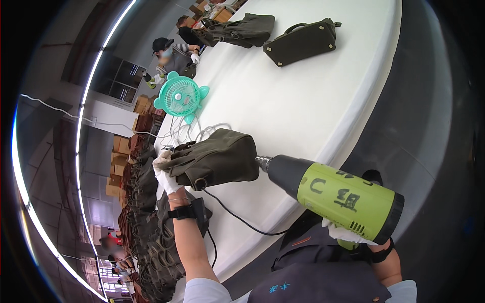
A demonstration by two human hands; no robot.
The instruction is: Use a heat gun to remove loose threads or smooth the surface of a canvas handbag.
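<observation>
At the white bench's [283,106] near left sits a dark green bag [222,159], with a heat gun [336,194] on its right. The left hand [162,170] pinches the bag's left end; the right hand [343,233] wraps the heat gun. Best keep the nozzle [263,162] slightly clear, sweeping.

Grey floor [424,121], white table [283,111], bright strip lights [16,161], dark window [126,74].

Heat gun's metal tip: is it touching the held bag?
Cannot tell: in the head view, the metal tip visually borders the held bag, but depth is unclear.
</observation>
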